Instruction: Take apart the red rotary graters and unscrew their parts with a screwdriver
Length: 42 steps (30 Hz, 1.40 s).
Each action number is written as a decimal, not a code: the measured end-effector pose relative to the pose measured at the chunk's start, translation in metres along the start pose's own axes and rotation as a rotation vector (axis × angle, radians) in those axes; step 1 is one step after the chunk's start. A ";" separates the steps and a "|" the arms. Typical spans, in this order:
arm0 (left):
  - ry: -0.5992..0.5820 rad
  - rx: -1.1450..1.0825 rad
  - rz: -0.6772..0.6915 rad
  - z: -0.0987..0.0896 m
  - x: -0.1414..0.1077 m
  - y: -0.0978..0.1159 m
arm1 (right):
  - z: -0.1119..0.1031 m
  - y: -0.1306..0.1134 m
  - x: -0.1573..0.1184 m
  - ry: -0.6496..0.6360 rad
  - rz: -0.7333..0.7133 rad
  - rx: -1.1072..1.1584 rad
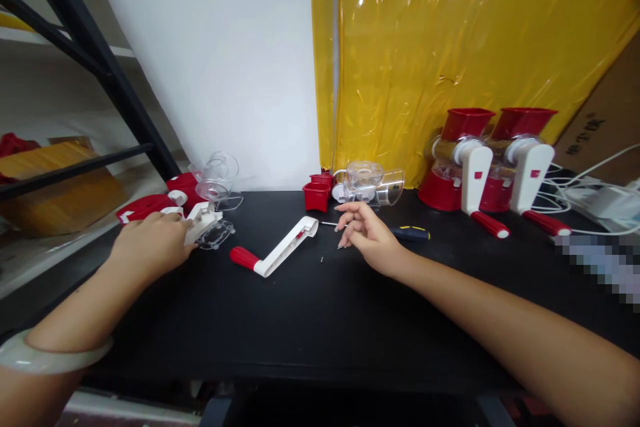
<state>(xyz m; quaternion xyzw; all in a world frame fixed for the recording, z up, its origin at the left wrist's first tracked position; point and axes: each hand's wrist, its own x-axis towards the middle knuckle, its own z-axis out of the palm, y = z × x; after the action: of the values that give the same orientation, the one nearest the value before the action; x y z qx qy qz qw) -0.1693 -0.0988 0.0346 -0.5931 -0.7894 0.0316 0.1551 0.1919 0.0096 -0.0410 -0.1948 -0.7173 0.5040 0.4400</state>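
Note:
My left hand (150,247) is at the left of the black table, its fingers closed over a white plastic part (203,220); some fingertips are hidden. Clear plastic pieces (216,235) and red parts (147,205) lie around it. My right hand (367,237) hovers near the middle, fingers loosely bent and apart, with nothing in them. Behind it lies a screwdriver (413,233) with a dark blue and yellow handle, its shaft partly covered by the hand. Between my hands rests a white crank handle (283,250) with a red grip, hollow side showing. A tiny pin or screw (322,259) lies beside it.
Two red and white rotary graters (457,160) stand at the back right, near white cables (560,197). Red hopper pieces (317,195) and a clear grater body (367,183) sit against the wall. A metal-framed shelf (100,67) borders the left.

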 end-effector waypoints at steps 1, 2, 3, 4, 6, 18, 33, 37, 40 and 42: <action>-0.006 0.052 0.042 -0.004 -0.002 0.005 | 0.000 0.000 0.000 0.000 0.000 -0.005; 0.001 0.079 0.080 -0.008 -0.004 0.013 | 0.000 0.001 0.000 -0.001 0.001 -0.009; 0.018 0.044 0.147 -0.013 -0.006 0.023 | 0.000 0.001 0.000 -0.003 0.002 -0.011; 0.034 -0.053 0.220 -0.018 -0.009 0.036 | 0.000 0.002 0.000 -0.005 0.004 -0.011; 0.007 -0.254 0.292 -0.026 -0.013 0.066 | 0.000 0.002 0.000 -0.011 0.008 -0.007; -0.069 -0.574 0.469 -0.018 0.022 0.151 | 0.000 0.000 0.001 -0.028 -0.018 -0.054; -0.254 -1.352 0.412 -0.010 0.009 0.167 | 0.002 -0.020 -0.017 0.056 -0.658 -1.201; -0.336 -1.414 0.432 -0.005 0.005 0.171 | 0.004 -0.018 -0.017 0.052 -0.658 -1.261; -0.355 -1.424 0.468 -0.004 0.001 0.174 | 0.003 -0.017 -0.018 0.026 -0.698 -1.301; -0.357 -1.410 0.498 -0.004 -0.001 0.175 | 0.003 -0.016 -0.018 0.033 -0.737 -1.311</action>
<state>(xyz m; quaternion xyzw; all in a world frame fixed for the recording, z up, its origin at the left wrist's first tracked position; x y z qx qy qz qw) -0.0053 -0.0484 -0.0024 -0.6978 -0.4791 -0.3500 -0.4012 0.2019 -0.0115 -0.0346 -0.1719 -0.8823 -0.2093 0.3849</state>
